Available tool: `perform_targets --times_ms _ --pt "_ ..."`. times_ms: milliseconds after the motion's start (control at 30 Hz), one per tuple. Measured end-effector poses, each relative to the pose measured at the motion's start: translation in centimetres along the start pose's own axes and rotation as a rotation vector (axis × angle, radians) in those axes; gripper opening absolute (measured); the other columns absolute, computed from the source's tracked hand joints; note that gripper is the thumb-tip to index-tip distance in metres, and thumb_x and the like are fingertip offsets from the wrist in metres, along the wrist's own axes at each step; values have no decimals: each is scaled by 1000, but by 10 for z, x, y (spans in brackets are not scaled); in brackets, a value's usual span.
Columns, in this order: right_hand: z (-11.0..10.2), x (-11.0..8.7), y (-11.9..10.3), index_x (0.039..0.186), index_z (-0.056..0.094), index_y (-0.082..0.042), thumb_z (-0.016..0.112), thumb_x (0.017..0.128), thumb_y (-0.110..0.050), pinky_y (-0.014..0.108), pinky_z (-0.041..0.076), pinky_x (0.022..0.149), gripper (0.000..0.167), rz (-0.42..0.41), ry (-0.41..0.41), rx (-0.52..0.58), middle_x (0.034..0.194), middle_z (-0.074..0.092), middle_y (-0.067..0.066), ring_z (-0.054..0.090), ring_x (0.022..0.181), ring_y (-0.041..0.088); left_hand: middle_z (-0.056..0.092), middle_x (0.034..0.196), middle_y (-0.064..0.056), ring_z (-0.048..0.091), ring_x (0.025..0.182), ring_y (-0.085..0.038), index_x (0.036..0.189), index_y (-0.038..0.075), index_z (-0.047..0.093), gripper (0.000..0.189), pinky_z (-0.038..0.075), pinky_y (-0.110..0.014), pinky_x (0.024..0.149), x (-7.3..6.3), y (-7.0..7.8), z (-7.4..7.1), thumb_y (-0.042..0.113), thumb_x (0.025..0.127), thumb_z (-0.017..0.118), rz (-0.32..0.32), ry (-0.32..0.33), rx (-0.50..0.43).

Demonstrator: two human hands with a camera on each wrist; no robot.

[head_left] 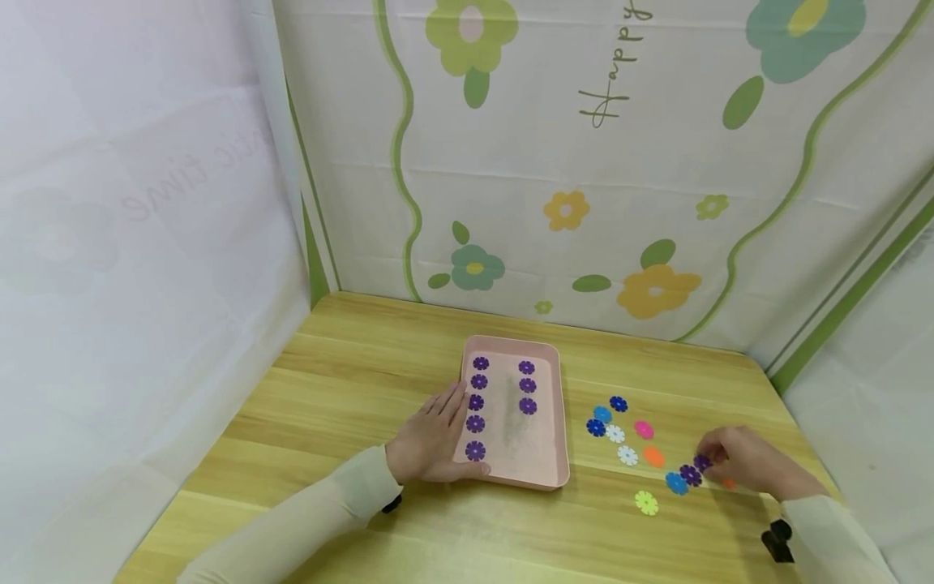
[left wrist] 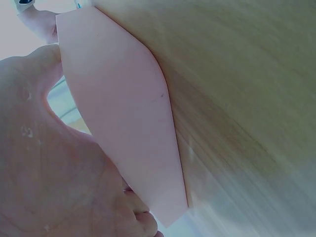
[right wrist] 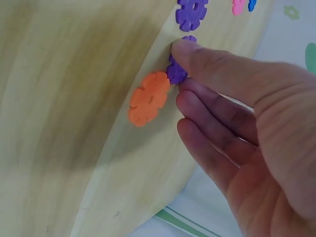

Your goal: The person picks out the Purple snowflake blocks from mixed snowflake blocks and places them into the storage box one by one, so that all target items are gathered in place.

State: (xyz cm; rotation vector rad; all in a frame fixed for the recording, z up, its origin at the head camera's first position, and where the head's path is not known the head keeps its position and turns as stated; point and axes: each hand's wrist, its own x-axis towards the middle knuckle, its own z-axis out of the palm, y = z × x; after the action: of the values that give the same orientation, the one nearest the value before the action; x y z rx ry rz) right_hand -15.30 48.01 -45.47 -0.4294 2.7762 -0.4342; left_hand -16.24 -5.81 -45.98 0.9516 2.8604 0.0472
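Observation:
My left hand (head_left: 430, 434) rests along the left side of a shallow pink tray (head_left: 564, 430), its fingers stretched over the rim and its thumb at the near corner. In the left wrist view the palm lies against the tray's outer wall (left wrist: 118, 103). Inside the tray are purple notched plastic discs: several in a left column (head_left: 476, 424) and three in a right column (head_left: 528, 386). On the right, my right hand (head_left: 747, 461) pinches another purple disc (right wrist: 177, 71) between thumb and fingers. An orange disc (right wrist: 149, 98) lies right beside it.
Loose discs lie between tray and right hand: a purple one (head_left: 690, 475), a light blue one (head_left: 676, 484), a yellow-green one (head_left: 646, 503), an orange one (head_left: 653, 457), a pink one (head_left: 644, 430), plus white and blue ones. Printed fabric (head_left: 511, 162) hangs behind the wooden table (head_left: 350, 365).

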Motion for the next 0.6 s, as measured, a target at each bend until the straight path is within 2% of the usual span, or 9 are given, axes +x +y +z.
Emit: perform_targets --times_ms 267,433,600 --pt "-6 3 3 102 75 -2 86 84 -10 21 56 67 23 -33 -32 53 91 73 -1 59 77 -3 22 174 -24 25 163 -38 163 -6 29 118 33 -47 130 1 0 1 87 92 41 3 20 8" --pt "-7 4 1 99 73 -5 88 83 -12 22 54 66 24 30 -45 61 89 70 -2 58 76 0 21 175 -23 24 163 -38 164 -5 27 118 32 -46 131 1 1 0 88 92 41 -1 3 11" --pt "-6 8 3 98 72 -7 87 84 -11 22 54 64 21 14 -47 80 89 71 -2 58 75 -1 20 175 -23 23 164 -37 164 -5 26 118 30 -46 132 1 0 1 88 92 40 -3 -3 6"
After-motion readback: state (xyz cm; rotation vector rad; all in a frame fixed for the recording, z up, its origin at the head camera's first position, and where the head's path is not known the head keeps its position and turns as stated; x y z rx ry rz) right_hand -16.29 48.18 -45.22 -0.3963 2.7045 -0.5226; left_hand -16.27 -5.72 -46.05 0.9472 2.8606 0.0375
